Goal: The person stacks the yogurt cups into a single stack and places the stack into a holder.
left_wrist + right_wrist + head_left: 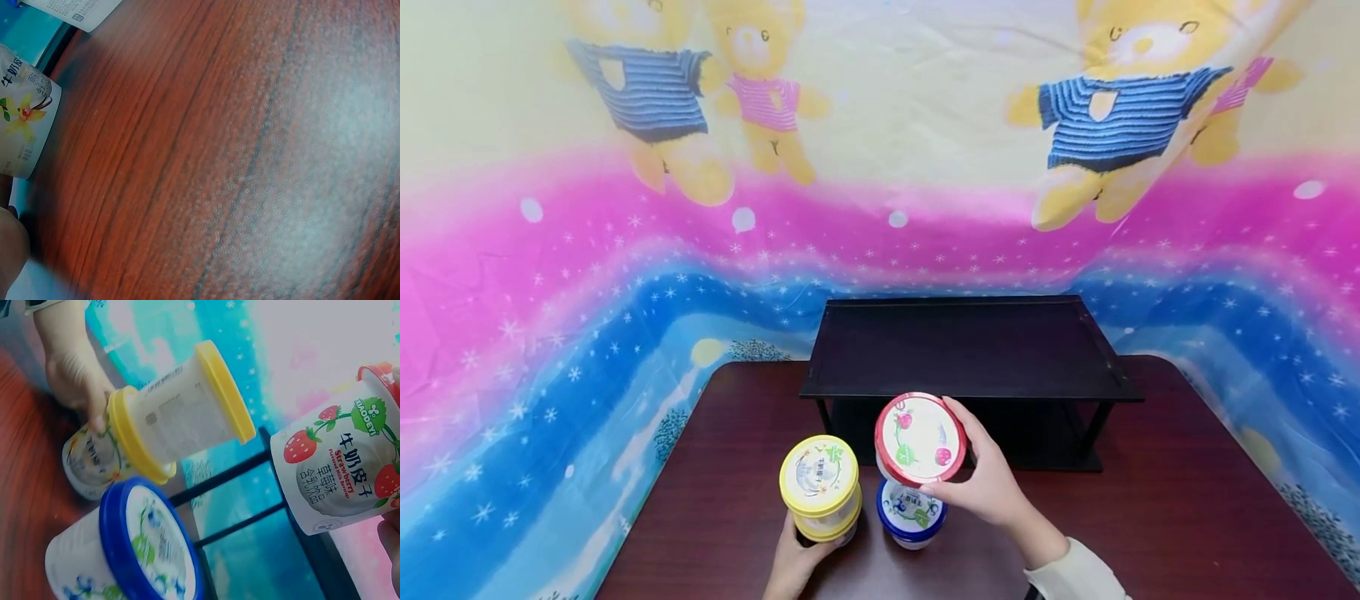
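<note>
Red tub [919, 442], clamped in my right hand [988, 483], hangs at 12 o'clock from the blue tub [912, 508], apart from it, while my left hand [797, 557] grips the lower yellow tub [90, 461] at 9 o'clock, and I judge level handling essential with the upper yellow tub [818, 475] unheld.

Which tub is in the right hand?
The right hand holds only the red-lidded tub. The left hand grips the lower yellow-lidded tub, the upper yellow-lidded tub sits on it, and no hand holds the blue-lidded tub.
</note>
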Demonstrator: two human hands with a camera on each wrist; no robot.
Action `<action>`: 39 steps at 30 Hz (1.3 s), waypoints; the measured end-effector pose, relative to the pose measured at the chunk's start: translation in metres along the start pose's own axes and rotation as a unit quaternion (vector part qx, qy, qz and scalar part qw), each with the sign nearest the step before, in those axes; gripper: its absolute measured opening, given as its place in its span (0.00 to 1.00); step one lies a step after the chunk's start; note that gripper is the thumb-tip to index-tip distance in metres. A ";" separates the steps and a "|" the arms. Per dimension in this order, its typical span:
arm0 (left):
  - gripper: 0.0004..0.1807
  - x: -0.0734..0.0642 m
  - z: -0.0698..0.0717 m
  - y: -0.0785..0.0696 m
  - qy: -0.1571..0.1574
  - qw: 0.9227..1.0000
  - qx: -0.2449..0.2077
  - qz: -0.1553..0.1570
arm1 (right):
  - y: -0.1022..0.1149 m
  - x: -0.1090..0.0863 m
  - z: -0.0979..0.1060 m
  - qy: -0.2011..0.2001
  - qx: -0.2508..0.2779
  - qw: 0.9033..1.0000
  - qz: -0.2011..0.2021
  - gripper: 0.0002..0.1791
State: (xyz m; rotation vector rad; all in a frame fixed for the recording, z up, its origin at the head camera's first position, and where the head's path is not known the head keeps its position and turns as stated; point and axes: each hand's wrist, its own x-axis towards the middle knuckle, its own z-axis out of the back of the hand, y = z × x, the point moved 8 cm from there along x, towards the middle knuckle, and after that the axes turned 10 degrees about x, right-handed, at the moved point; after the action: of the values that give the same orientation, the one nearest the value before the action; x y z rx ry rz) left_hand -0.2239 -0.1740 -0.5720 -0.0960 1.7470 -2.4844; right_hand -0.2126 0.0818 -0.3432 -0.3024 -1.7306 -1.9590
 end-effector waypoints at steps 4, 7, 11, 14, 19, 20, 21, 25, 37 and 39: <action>0.43 0.001 0.001 -0.001 -0.008 1.000 0.002 -0.006 | -0.009 0.007 -0.009 0.016 -0.003 1.000 -0.001 0.52; 0.43 0.001 0.002 -0.003 -0.015 1.000 -0.003 -0.014 | -0.017 0.012 -0.016 0.021 -0.003 1.000 -0.011 0.52; 0.42 0.002 0.002 -0.004 -0.016 1.000 -0.009 -0.018 | -0.016 0.019 -0.025 0.028 0.004 1.000 -0.012 0.52; 0.42 0.003 0.002 -0.004 -0.014 1.000 -0.010 -0.015 | -0.011 0.025 -0.033 0.041 0.006 0.999 -0.007 0.52; 0.41 0.002 0.002 -0.006 -0.012 1.000 -0.015 -0.016 | 0.008 0.032 -0.046 0.060 0.026 0.998 -0.017 0.51; 0.41 0.002 0.002 -0.006 -0.011 1.000 -0.017 -0.017 | 0.012 0.033 -0.049 0.062 0.034 0.997 -0.021 0.51; 0.41 0.002 0.002 -0.007 -0.010 1.000 -0.020 -0.020 | 0.015 0.034 -0.051 0.064 0.042 0.997 -0.026 0.51; 0.40 0.002 0.003 -0.008 -0.008 0.999 -0.022 -0.025 | 0.019 0.037 -0.061 0.077 0.063 0.994 -0.044 0.51; 0.41 -0.002 0.002 -0.004 0.005 1.000 -0.003 -0.006 | -0.021 0.042 -0.091 0.117 0.066 0.989 -0.064 0.51; 0.41 -0.002 0.001 -0.004 0.006 1.000 -0.003 -0.010 | -0.024 0.042 -0.094 0.122 0.056 0.989 -0.068 0.51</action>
State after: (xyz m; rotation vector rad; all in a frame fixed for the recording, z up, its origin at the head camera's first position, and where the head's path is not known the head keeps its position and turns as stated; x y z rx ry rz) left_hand -0.2225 -0.1733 -0.5676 -0.0993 1.7656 -2.4994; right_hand -0.2455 -0.0171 -0.3594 0.0950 -1.7295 -1.8916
